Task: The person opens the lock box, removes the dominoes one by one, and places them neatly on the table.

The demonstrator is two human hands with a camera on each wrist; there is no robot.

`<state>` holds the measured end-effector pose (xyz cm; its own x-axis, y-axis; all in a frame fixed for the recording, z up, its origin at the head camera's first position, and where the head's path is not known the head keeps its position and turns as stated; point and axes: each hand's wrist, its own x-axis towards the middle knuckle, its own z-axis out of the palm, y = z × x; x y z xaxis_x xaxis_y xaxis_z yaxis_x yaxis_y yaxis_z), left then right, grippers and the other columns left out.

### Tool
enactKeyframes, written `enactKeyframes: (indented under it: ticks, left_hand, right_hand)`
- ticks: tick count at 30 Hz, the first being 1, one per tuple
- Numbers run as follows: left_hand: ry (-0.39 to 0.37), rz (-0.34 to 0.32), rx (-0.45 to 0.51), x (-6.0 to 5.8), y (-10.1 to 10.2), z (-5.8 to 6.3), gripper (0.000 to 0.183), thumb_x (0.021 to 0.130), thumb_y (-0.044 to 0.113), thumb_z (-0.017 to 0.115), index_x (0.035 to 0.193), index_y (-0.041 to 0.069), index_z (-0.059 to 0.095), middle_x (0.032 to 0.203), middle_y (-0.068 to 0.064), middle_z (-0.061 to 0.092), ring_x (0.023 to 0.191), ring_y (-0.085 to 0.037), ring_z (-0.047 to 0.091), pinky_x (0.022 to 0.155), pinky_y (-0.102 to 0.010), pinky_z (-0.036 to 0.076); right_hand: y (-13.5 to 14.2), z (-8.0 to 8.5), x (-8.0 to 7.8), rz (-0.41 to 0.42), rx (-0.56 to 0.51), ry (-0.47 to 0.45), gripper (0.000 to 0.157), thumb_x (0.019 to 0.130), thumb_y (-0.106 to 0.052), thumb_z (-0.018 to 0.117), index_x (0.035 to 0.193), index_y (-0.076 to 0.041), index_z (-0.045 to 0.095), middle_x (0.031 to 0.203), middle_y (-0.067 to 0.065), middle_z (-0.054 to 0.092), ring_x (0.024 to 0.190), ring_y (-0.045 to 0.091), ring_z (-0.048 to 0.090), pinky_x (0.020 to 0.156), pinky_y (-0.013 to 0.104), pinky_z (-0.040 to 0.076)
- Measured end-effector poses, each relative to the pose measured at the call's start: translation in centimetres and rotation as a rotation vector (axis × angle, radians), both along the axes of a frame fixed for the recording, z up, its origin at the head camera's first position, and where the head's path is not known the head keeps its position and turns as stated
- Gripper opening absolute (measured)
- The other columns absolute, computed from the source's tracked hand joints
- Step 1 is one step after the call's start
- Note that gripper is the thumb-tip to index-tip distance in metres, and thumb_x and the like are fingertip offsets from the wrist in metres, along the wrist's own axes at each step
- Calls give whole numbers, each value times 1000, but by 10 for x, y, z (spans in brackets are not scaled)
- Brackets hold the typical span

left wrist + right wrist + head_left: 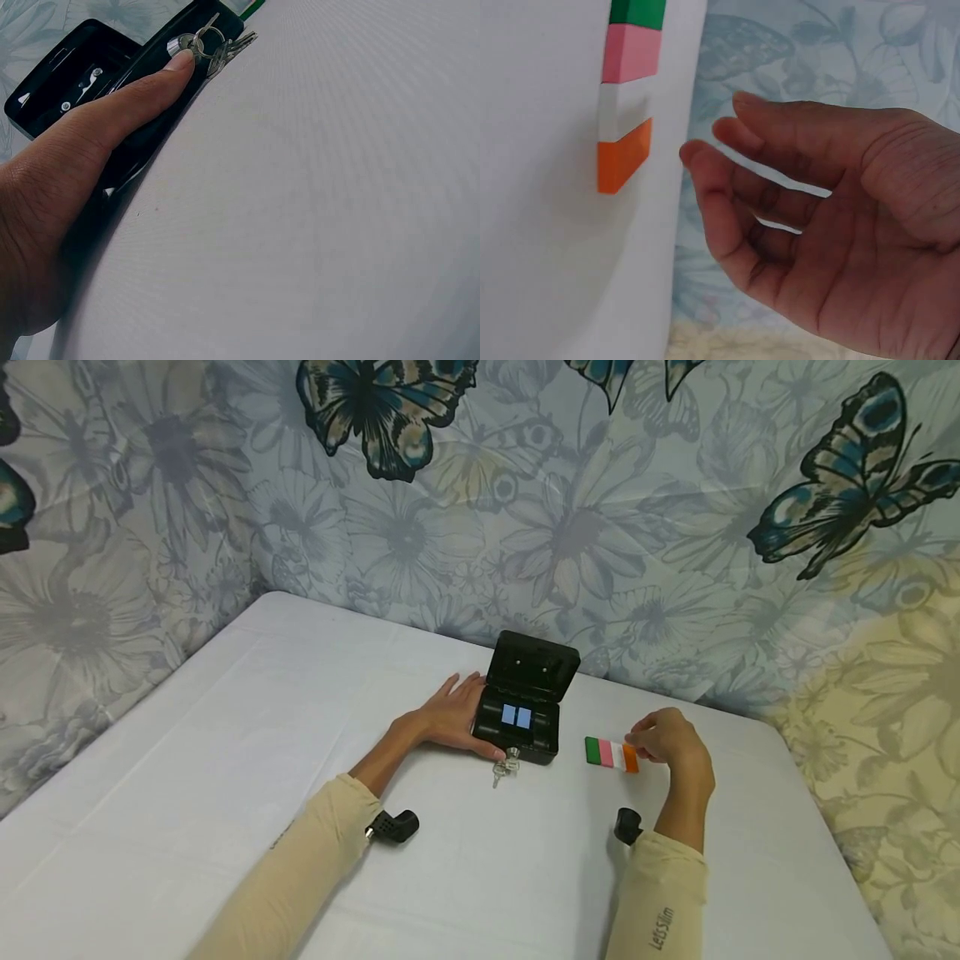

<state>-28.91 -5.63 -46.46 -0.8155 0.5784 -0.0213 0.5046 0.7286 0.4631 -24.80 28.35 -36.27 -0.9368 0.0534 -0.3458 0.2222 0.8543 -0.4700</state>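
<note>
A small black cash box (491, 727) stands on the table with its lid (536, 664) raised; two light blue pieces (516, 717) lie inside. My left hand (452, 717) rests against the box's left side, fingers straight and spread, the thumb along the front beside the lock. A ring of keys (217, 54) hangs from that lock. To the box's right, green (592, 750), pink (605, 752), white (618, 756) and orange blocks (622, 159) form a row. My right hand (817, 210) hovers just beside the orange end, fingers loosely bent, holding nothing.
White cloth covers the table (247, 718). A wall covering with butterflies and flowers (585, 527) rises right behind the table's back edge, close to the raised lid. Black wrist cameras (396, 827) sit at both sleeve cuffs.
</note>
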Motion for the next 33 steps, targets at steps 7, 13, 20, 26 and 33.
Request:
enactKeyframes:
  ticks: [7,13,20,26,33]
  left_hand:
    - [2,1,-18,-3,-1,-1,127,78,72,74,169,10,10,177,-13,13,167,-28,1,136,-52,-4]
    - [30,-26,-1,-6,1,1,125,80,69,74,168,8,10,177,-16,12,167,-31,3,135,-54,-2]
    - [12,-14,-25,-6,-1,1,125,79,68,76,168,9,12,177,-16,11,167,-30,2,136,-53,-3]
    - [2,-17,-13,-6,-1,1,124,79,68,75,168,9,12,177,-16,12,167,-30,2,135,-53,-2]
    - [-2,-14,-18,-4,-1,3,125,80,68,75,168,9,11,177,-15,12,167,-30,1,136,-53,-3]
  right_hand:
    - [-14,5,-4,71,-100,64,38,102,-14,63,127,15,63,90,15,77,79,15,69,77,28,61]
    - [-30,10,-10,82,-137,86,37,103,-17,64,126,12,64,86,8,78,76,12,70,76,24,60]
    - [-48,11,-12,126,-169,114,35,103,-19,64,123,10,65,90,10,79,82,17,71,77,24,58]
    - [-63,10,-12,146,-202,157,32,102,-18,64,120,9,67,89,11,79,76,13,69,73,24,57]
    - [-82,8,-14,141,-246,210,32,101,-15,66,121,11,65,94,21,79,69,7,67,67,20,55]
